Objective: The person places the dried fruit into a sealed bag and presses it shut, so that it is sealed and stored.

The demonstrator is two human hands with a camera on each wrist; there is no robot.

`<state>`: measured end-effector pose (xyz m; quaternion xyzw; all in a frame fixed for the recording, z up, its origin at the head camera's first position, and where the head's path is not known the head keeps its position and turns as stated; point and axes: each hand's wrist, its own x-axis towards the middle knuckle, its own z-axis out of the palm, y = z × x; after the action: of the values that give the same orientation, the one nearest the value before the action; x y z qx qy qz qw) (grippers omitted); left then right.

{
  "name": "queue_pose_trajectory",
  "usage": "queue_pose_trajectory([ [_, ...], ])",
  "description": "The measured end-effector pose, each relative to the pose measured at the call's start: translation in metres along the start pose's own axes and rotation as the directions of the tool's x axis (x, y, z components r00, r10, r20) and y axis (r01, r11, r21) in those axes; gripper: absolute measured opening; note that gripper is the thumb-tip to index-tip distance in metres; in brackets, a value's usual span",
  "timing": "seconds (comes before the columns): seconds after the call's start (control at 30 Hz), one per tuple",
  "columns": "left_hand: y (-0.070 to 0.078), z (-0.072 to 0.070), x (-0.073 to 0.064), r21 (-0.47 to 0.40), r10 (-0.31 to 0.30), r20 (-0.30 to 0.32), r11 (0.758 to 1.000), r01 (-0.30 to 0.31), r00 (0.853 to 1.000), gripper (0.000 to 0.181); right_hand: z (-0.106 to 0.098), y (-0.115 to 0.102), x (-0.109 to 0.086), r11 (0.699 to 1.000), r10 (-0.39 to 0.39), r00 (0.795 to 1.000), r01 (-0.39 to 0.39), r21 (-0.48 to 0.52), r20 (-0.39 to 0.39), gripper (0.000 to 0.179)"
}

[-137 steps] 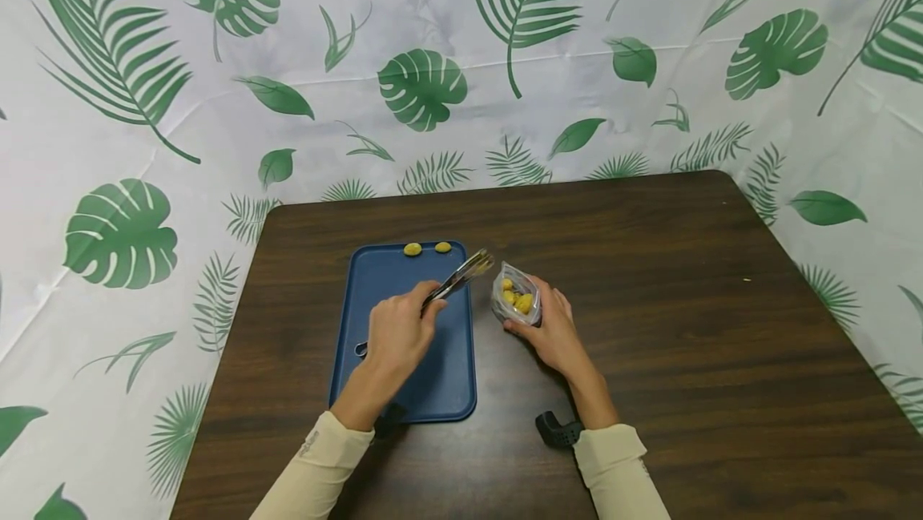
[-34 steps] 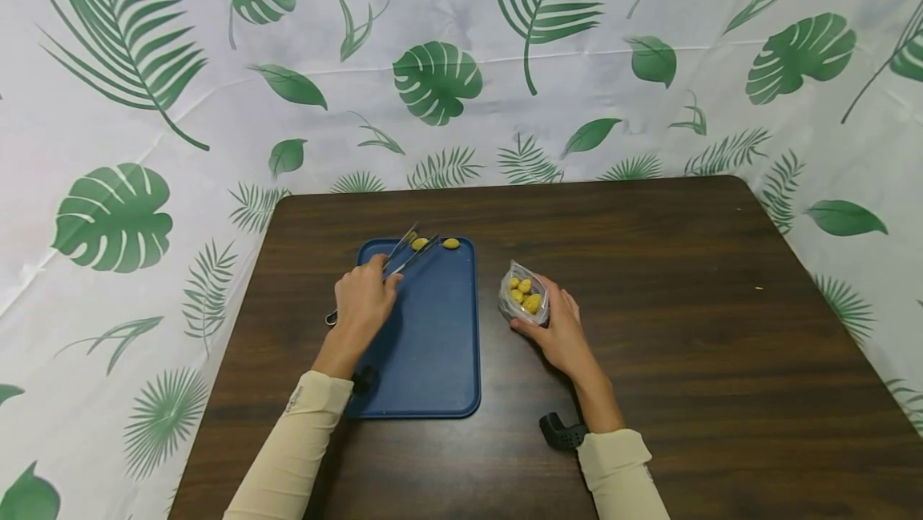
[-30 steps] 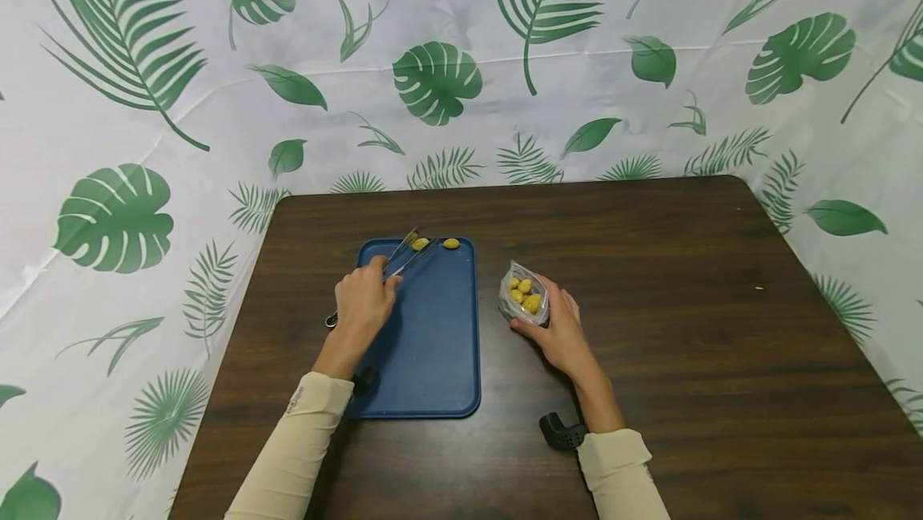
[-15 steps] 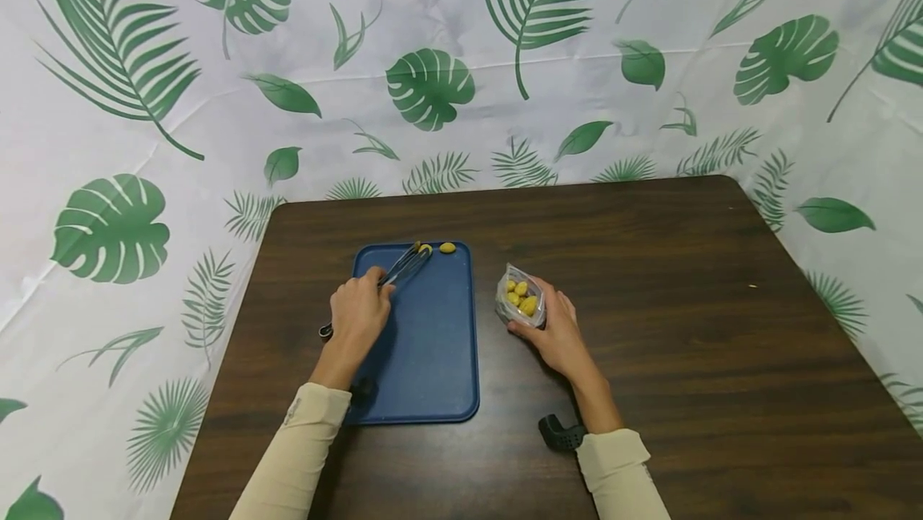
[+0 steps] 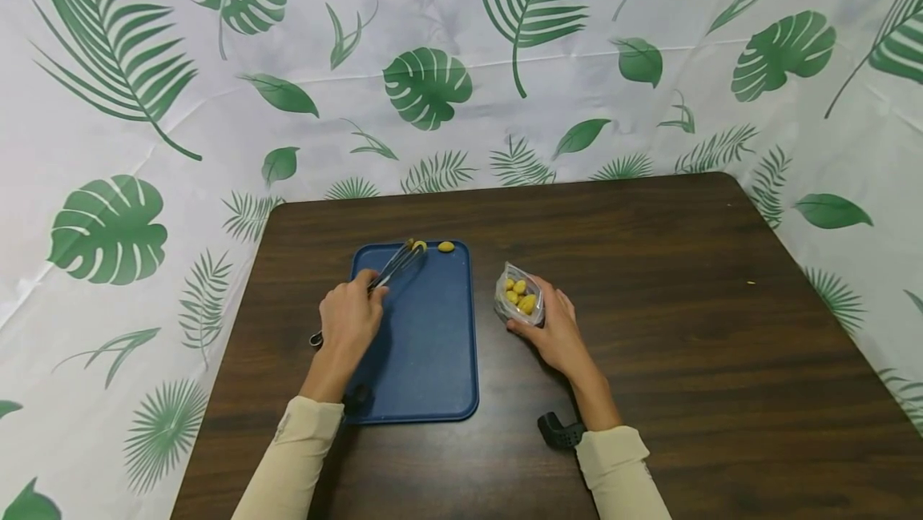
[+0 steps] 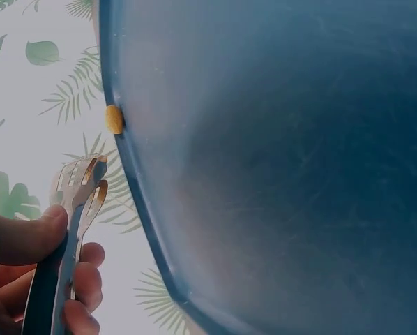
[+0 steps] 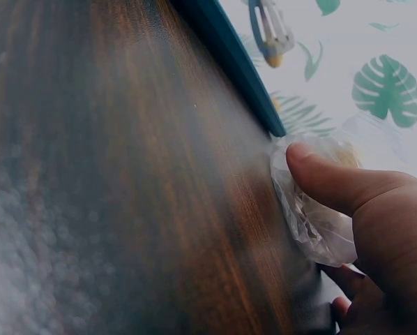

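My left hand holds metal tongs, handle toward me. Their tips are drawn close together at a small yellow oval piece by the blue tray's far edge. In the right wrist view, yellow shows at the tips; whether the piece is off the tray I cannot tell. A second yellow oval piece sits just right of it, on the tray's far rim. With thumb and fingers, my right hand grips an open clear plastic bag standing right of the tray, several yellow pieces inside.
Tray and bag are on a dark wooden table. A white cloth with green leaves hangs behind it. One tiny yellow scrap lies far right. A black wrist mount juts from the right wrist.
From beside the bag, the tongs moved left to the left yellow piece. Spread about a second ago, their arms have since come together, then shifted slightly left. The right hand keeps holding the bag.
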<state>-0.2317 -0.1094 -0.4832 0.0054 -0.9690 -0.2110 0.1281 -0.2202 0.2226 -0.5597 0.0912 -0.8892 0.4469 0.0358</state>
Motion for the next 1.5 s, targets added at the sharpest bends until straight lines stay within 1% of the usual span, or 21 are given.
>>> queue_pose_trajectory([
  [0.13,0.002,-0.007,-0.002,0.004,-0.002,-0.014,1.000,0.002,1.000,0.032,0.000,0.000,0.000,1.000,-0.002,1.000,0.002,-0.004,0.001,0.087],
  [0.4,0.008,-0.022,-0.007,-0.019,0.024,-0.092,0.999,-0.026,0.995,0.033,0.001,0.001,0.001,1.000,-0.004,1.000,0.004,-0.001,-0.001,0.088],
  [0.63,0.014,-0.033,-0.010,-0.033,0.032,-0.115,0.999,-0.036,0.993,0.035,0.000,0.000,0.000,1.000,0.019,1.000,-0.019,0.003,0.009,0.088],
  [0.8,0.016,-0.039,-0.013,-0.050,0.032,-0.139,0.998,-0.039,0.990,0.034,0.000,-0.001,0.000,1.000,0.020,1.000,-0.020,0.001,0.009,0.088],
  [1.0,0.019,-0.041,-0.016,-0.066,0.043,-0.150,0.996,-0.054,0.988,0.034,0.000,-0.001,0.000,1.000,0.006,1.000,-0.006,-0.003,0.001,0.087],
  [1.2,0.020,-0.040,-0.018,-0.082,0.047,-0.152,0.995,-0.060,0.987,0.034,0.000,0.001,0.001,1.000,0.008,1.000,-0.008,-0.007,0.000,0.087],
  [1.5,0.024,-0.039,-0.021,-0.101,0.053,-0.115,0.993,-0.064,0.992,0.032,0.001,0.002,0.000,1.000,0.016,1.000,-0.016,-0.001,0.003,0.087],
])
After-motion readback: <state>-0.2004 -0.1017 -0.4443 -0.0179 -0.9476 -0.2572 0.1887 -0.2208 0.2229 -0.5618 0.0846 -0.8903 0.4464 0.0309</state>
